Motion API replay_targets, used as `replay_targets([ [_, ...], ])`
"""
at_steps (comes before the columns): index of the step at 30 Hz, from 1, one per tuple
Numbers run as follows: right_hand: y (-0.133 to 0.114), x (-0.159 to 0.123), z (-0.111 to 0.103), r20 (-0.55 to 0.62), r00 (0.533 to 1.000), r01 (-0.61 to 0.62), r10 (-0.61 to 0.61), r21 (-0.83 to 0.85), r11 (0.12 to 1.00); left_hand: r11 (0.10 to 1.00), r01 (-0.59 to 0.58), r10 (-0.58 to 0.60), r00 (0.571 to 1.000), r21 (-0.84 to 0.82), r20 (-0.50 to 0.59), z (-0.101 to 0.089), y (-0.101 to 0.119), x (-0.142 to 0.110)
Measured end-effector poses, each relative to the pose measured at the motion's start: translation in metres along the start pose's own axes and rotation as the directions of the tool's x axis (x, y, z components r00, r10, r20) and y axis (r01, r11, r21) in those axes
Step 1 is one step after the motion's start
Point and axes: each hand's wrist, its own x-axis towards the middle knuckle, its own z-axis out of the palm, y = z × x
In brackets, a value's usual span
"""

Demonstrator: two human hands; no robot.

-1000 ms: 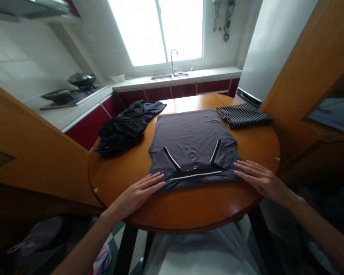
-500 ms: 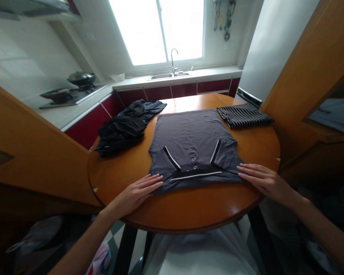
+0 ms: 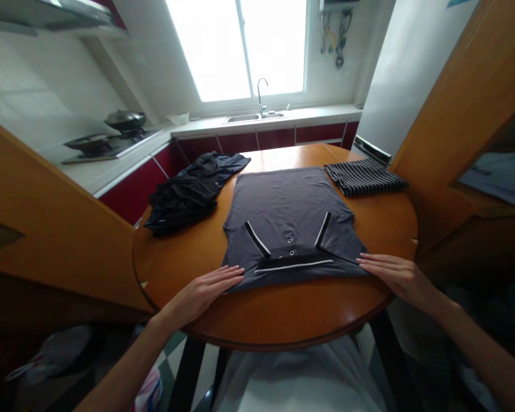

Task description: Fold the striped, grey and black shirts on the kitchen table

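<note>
A dark grey polo shirt (image 3: 285, 197) lies spread on the round wooden table (image 3: 283, 319), its collar end nearest me. Both short sleeves, trimmed in black and white, are turned inward over the body. The black collar with a white edge runs across the near end, close to the buttons. My left hand (image 3: 203, 290) rests with straight fingers on the shirt's near left corner. At the near right corner, the stretched fingers of my right hand (image 3: 398, 274) touch the cloth. Both thumbs are hidden.
Dark crumpled clothing (image 3: 186, 197) sits at the table's left side. A folded black-and-white striped cloth (image 3: 364, 177) lies at the far right. Beyond are a counter with a sink (image 3: 242, 119) and a stove with a pan (image 3: 126, 120). Wooden panels flank the table.
My right hand has shifted very slightly toward me at the shirt's right corner. The view has tilted up a little; the shirt and my left hand look nearly the same.
</note>
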Motion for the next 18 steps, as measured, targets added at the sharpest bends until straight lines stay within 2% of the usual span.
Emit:
replay_targets([
  [8, -0.010, -0.009, -0.006, 0.003, 1.000, 0.006, -0.006, 0.008, 1.000, 1.000, -0.002, 0.001, 1.000, 0.019, 0.029, -0.001, 0.009, -0.013],
  [12, -0.014, -0.011, -0.003, -0.009, 1.000, -0.001, 0.001, 0.010, 1.000, 0.999, -0.002, 0.003, 1.000, 0.053, -0.009, 0.001, 0.013, -0.014],
  [18, -0.012, -0.010, 0.005, -0.056, 0.998, 0.016, -0.019, -0.070, 0.997, 0.990, -0.073, 0.077, 0.997, 0.122, -0.021, 0.003, 0.014, -0.009],
])
